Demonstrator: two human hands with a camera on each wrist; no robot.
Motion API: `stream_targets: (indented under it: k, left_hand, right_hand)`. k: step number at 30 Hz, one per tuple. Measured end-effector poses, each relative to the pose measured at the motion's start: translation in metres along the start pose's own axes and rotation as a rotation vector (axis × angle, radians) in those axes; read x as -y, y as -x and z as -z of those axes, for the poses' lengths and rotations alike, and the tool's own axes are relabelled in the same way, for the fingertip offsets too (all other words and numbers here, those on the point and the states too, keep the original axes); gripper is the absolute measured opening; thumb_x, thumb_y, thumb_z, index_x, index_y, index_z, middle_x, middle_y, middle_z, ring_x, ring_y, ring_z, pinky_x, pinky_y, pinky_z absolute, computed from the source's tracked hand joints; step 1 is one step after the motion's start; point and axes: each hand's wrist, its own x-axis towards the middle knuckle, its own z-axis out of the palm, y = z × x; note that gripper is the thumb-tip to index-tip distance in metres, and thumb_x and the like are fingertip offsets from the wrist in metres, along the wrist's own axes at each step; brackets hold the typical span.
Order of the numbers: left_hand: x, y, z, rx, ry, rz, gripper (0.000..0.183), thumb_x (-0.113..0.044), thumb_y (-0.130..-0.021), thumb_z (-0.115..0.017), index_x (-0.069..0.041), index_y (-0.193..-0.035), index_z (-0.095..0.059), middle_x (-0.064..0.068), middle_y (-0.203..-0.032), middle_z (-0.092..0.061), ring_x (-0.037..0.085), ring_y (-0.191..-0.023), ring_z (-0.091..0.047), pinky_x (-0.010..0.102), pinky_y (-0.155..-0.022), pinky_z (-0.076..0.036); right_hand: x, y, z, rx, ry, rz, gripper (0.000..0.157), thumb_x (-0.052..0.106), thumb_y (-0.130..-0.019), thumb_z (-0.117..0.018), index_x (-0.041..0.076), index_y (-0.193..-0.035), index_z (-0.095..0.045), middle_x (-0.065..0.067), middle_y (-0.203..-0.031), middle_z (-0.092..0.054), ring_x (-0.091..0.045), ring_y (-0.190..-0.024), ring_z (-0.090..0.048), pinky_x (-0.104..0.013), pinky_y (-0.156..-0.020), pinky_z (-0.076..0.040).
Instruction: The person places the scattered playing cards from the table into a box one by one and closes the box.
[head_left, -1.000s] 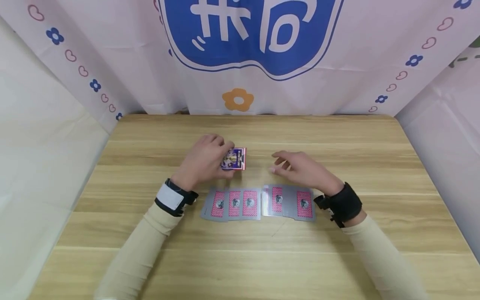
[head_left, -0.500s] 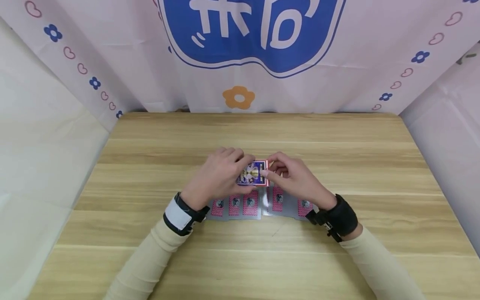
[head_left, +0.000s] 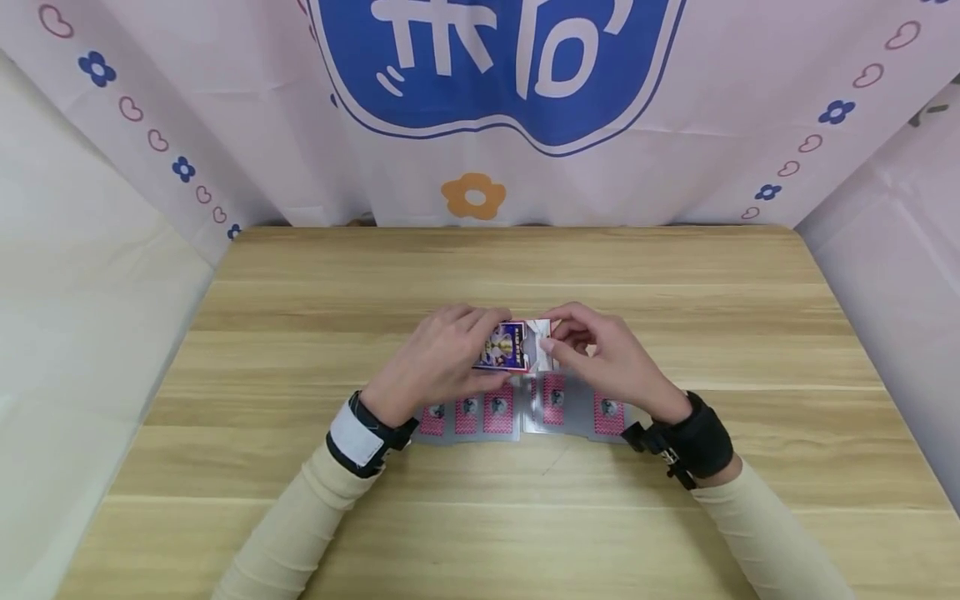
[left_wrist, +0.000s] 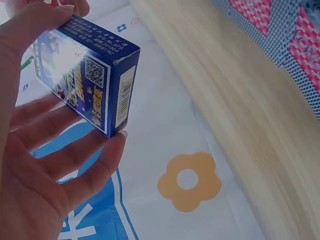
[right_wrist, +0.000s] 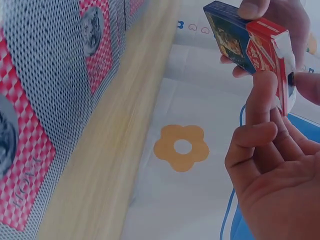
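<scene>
A small playing card box [head_left: 504, 347], blue with a gold picture and red near one end, is held up over the near cards. My left hand [head_left: 442, 360] grips it with the thumb on one narrow side and fingertips on the other. My right hand [head_left: 613, 357] pinches the white flap [head_left: 543, 327] at the box's right end, which stands folded out. In the left wrist view the box [left_wrist: 82, 75] shows its barcode end. The right wrist view has the red end of the box [right_wrist: 267, 47] between my fingers. What is inside stays hidden.
Grey playing cards with pink checked backs lie in two overlapping rows below my hands, a left row [head_left: 498, 412] and a right row [head_left: 553, 404]. The wooden table [head_left: 480, 517] ends at a printed white curtain [head_left: 337, 183].
My left hand has brought the box to the right and nearer. My right hand has met its right end, and the white flap has come out from there.
</scene>
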Motion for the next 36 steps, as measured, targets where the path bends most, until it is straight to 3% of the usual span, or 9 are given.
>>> stream_targets:
  k: [8, 11, 16, 21, 25, 28, 32, 36]
  left_hand:
    - [-0.002, 0.001, -0.001, -0.087, 0.026, -0.082, 0.05, -0.047, -0.085, -0.063, -0.017, -0.123, -0.051, 0.011, -0.112, -0.061, 0.026, -0.097, -0.058, 0.046, -0.082, -0.051]
    - [-0.003, 0.002, -0.001, -0.089, 0.014, -0.112, 0.049, -0.047, -0.086, -0.063, -0.024, -0.127, -0.05, 0.014, -0.115, -0.059, 0.028, -0.098, -0.057, 0.049, -0.082, -0.051]
    - [-0.003, 0.004, -0.001, -0.074, -0.004, -0.119, 0.057, -0.047, -0.086, -0.063, -0.028, -0.136, -0.044, 0.015, -0.118, -0.057, 0.029, -0.1, -0.055, 0.049, -0.082, -0.05]
    - [-0.002, 0.006, -0.002, -0.089, 0.016, -0.119, 0.072, -0.046, -0.083, -0.066, -0.026, -0.145, -0.034, 0.014, -0.116, -0.058, 0.027, -0.099, -0.055, 0.047, -0.081, -0.051]
    - [-0.002, 0.007, -0.002, -0.09, 0.05, -0.118, 0.075, -0.046, -0.083, -0.066, -0.021, -0.145, -0.032, 0.012, -0.118, -0.059, 0.025, -0.101, -0.055, 0.046, -0.084, -0.05]
    - [-0.002, 0.009, -0.003, -0.088, 0.088, -0.108, 0.074, -0.048, -0.084, -0.065, -0.018, -0.144, -0.032, 0.009, -0.122, -0.058, 0.023, -0.107, -0.054, 0.045, -0.089, -0.047]
    - [-0.001, 0.01, -0.002, -0.098, 0.143, -0.092, 0.073, -0.048, -0.085, -0.064, -0.015, -0.142, -0.034, 0.009, -0.122, -0.059, 0.022, -0.109, -0.053, 0.045, -0.092, -0.045]
    - [-0.001, 0.01, -0.001, -0.118, 0.181, -0.077, 0.071, -0.045, -0.084, -0.066, -0.014, -0.14, -0.036, 0.011, -0.117, -0.062, 0.021, -0.106, -0.055, 0.044, -0.09, -0.047]
  right_hand:
    - [-0.033, -0.003, 0.001, -0.055, 0.036, 0.044, 0.025, 0.016, -0.088, -0.067, 0.014, -0.112, -0.058, 0.002, -0.085, -0.064, -0.01, -0.071, -0.058, -0.033, -0.056, -0.048]
    - [-0.03, -0.004, -0.002, -0.083, 0.032, 0.094, 0.021, 0.011, -0.085, -0.071, 0.01, -0.103, -0.06, 0.0, -0.084, -0.062, -0.012, -0.069, -0.056, -0.032, -0.052, -0.044]
    - [-0.004, -0.004, -0.006, -0.12, 0.004, 0.141, 0.015, -0.007, -0.081, -0.069, 0.002, -0.091, -0.064, -0.009, -0.077, -0.06, -0.018, -0.066, -0.052, -0.034, -0.054, -0.045]
    - [0.008, -0.002, -0.012, -0.088, -0.085, 0.039, 0.016, -0.008, -0.087, -0.061, -0.001, -0.1, -0.066, -0.014, -0.094, -0.066, -0.025, -0.079, -0.059, -0.044, -0.067, -0.052]
    - [-0.01, 0.003, -0.019, -0.05, -0.215, -0.022, 0.017, 0.004, -0.095, -0.055, 0.004, -0.109, -0.065, -0.011, -0.1, -0.065, -0.027, -0.082, -0.06, -0.049, -0.072, -0.052]
    - [-0.012, 0.004, -0.021, -0.023, -0.284, -0.058, 0.018, 0.008, -0.096, -0.054, 0.006, -0.111, -0.064, -0.01, -0.1, -0.064, -0.027, -0.08, -0.06, -0.041, -0.073, -0.053]
    - [0.005, 0.004, -0.018, 0.001, -0.345, -0.113, 0.02, 0.002, -0.093, -0.057, 0.0, -0.112, -0.062, -0.015, -0.105, -0.064, -0.029, -0.085, -0.062, -0.028, -0.076, -0.053]
    - [0.009, 0.005, -0.018, 0.007, -0.398, -0.12, 0.025, -0.002, -0.09, -0.059, -0.002, -0.115, -0.06, -0.018, -0.111, -0.062, -0.029, -0.096, -0.06, -0.029, -0.081, -0.053]
